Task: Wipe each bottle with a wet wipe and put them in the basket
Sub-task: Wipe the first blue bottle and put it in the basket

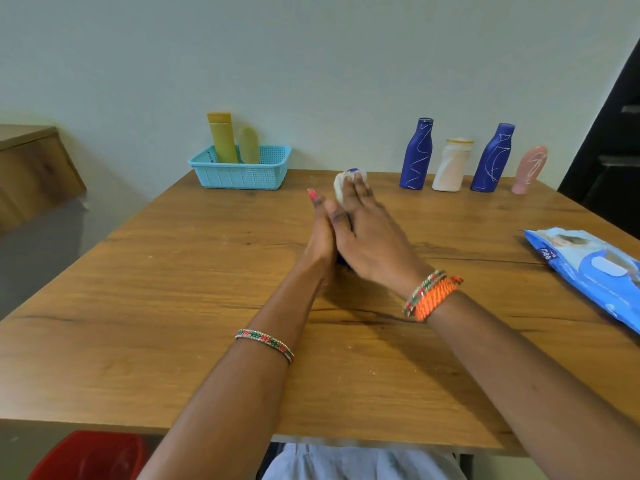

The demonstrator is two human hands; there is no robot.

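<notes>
A blue bottle (353,171) is held between my two hands above the middle of the wooden table (173,306); only its cap and a sliver of its base show. My left hand (322,233) grips it from the left side. My right hand (367,230) lies over it from the right and holds a white wet wipe (340,188) against its upper part. The light blue basket (242,176) stands at the table's far left edge with two yellow bottles (223,140) upright in it.
Along the far right edge stand a blue bottle (416,154), a white bottle (452,166), another blue bottle (492,159) and a pink tube (530,169). A blue pack of wipes (588,268) lies at the right. A red seat (90,455) sits below the table's near left edge.
</notes>
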